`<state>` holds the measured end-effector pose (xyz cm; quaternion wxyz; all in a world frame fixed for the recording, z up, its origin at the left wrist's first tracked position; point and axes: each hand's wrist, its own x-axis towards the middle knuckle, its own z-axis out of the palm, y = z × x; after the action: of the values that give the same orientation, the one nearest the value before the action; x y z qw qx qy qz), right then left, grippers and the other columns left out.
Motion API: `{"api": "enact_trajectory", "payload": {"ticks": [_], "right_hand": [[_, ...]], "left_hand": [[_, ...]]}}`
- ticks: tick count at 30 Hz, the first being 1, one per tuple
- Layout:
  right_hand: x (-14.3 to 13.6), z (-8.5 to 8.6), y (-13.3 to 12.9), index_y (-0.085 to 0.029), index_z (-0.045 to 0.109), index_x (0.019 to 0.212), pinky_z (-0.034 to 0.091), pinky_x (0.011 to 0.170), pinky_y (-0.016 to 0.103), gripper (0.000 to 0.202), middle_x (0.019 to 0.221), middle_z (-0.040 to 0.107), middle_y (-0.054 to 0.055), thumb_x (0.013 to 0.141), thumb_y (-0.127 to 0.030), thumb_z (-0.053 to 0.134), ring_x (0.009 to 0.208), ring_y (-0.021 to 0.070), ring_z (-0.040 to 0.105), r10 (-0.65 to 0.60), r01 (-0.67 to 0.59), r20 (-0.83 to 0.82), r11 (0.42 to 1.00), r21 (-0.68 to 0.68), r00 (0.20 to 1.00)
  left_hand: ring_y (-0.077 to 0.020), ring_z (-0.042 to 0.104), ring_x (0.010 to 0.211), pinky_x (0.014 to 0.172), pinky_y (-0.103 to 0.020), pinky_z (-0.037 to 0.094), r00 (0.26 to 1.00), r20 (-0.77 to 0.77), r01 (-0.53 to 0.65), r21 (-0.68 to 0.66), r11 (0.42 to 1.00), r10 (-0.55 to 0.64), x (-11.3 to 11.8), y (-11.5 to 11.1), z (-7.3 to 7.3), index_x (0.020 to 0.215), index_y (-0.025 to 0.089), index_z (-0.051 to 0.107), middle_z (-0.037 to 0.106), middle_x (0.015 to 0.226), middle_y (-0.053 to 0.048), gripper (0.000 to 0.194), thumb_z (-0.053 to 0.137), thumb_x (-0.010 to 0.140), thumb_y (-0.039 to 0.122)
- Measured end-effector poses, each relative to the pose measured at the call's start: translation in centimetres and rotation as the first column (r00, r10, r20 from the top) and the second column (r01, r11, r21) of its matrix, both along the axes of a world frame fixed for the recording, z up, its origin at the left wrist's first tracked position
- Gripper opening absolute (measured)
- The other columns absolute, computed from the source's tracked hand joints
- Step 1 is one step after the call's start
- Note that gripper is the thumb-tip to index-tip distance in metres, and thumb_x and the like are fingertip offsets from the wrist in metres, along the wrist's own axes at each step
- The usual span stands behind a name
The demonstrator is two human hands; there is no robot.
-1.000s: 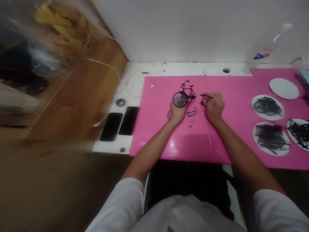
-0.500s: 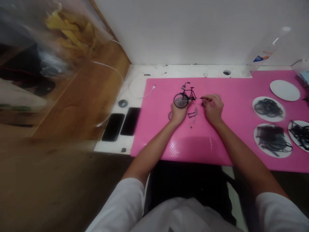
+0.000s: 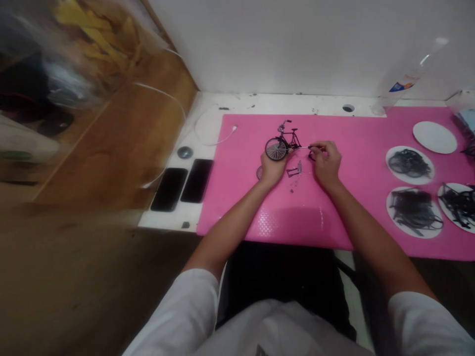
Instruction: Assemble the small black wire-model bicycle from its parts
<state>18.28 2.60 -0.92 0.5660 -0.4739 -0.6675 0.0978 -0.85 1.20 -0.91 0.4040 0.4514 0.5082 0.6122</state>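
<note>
My left hand [image 3: 273, 168] is closed on a small black model bicycle [image 3: 290, 140], held upright with its spoked front wheel to the left. No rear wheel shows on its frame. Between the fingertips of my right hand [image 3: 328, 163] is a slim screwdriver [image 3: 305, 147], its thin metal shaft pointing left at the bicycle's rear. Whether the tip touches is too small to tell. Below, between my hands, lie a small dark frame-like part [image 3: 294, 171] and several tiny bits [image 3: 292, 191]. A loose wheel [image 3: 259, 172] shows partly behind my left hand.
A pink mat [image 3: 237, 217] covers the table. To the right stand white plates with black parts [image 3: 410, 164] and a bare white plate [image 3: 435, 137]. Two dark phones [image 3: 169, 190] lie left, near a white cable [image 3: 213, 144]. A clear bottle [image 3: 404, 81] stands at the back right.
The view has shifted slightly, so everything sits a little higher and further left. Both hands keep their grips, and the screwdriver stays at the bicycle's rear.
</note>
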Motion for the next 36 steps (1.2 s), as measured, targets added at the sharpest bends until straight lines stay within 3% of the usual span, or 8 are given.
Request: {"api": "enact_trajectory", "payload": {"ticks": [6,11,22,32,36], "right_hand": [[-0.1,0.1,0.0,-0.026,0.079,0.100,0.059,0.087,0.044,0.033,0.098,0.080,0.006,0.109,-0.055,0.066,0.095,0.0256,0.072,0.039,-0.039,0.007,0.999,-0.005,0.999],[-0.1,0.2,-0.1,-0.027,0.079,0.100,0.060,0.088,0.046,0.027,0.098,0.079,0.006,0.108,-0.048,0.066,0.095,0.0260,0.072,0.033,-0.033,0.023,0.999,-0.015,0.999],[-0.3,0.5,-0.3,-0.026,0.077,0.099,0.060,0.092,0.049,0.018,0.095,0.078,0.006,0.106,-0.037,0.064,0.096,0.0275,0.071,0.050,-0.048,0.078,0.999,-0.023,0.996],[-0.4,0.4,-0.2,-0.026,0.076,0.098,0.059,0.096,0.052,0.028,0.095,0.075,0.008,0.110,-0.044,0.058,0.098,0.0286,0.068,0.022,-0.019,0.112,0.999,-0.025,0.993],[-0.1,0.3,-0.1,-0.028,0.079,0.112,0.056,0.104,0.058,0.037,0.103,0.073,0.010,0.113,-0.050,0.049,0.108,0.0316,0.066,0.024,-0.013,0.141,0.997,-0.075,0.990]], "left_hand": [[-0.0274,0.081,0.098,0.096,-0.044,0.066,1.000,-0.015,-0.015,0.056,0.998,0.016,0.0,0.6,-0.9,0.092,0.021,0.082,0.086,0.101,-0.010,0.037,0.097,0.078,0.051],[-0.0270,0.082,0.098,0.096,-0.044,0.067,0.999,-0.033,-0.024,0.075,0.997,0.026,-0.1,0.8,-1.3,0.094,0.020,0.082,0.086,0.103,-0.011,0.033,0.096,0.081,0.047],[-0.0291,0.082,0.105,0.101,-0.049,0.068,0.999,-0.039,0.002,0.052,0.999,0.000,-0.2,0.6,-0.8,0.094,0.021,0.082,0.087,0.108,-0.012,0.039,0.097,0.078,0.053],[-0.0291,0.082,0.105,0.101,-0.049,0.068,0.998,-0.068,-0.014,0.029,0.999,0.016,-0.3,0.4,-0.3,0.093,0.021,0.081,0.087,0.107,-0.012,0.034,0.097,0.079,0.048],[-0.0292,0.082,0.109,0.102,-0.048,0.068,0.998,-0.066,-0.018,0.021,1.000,0.020,-0.3,0.4,-0.3,0.094,0.021,0.080,0.087,0.106,-0.012,0.033,0.096,0.081,0.048]]}}
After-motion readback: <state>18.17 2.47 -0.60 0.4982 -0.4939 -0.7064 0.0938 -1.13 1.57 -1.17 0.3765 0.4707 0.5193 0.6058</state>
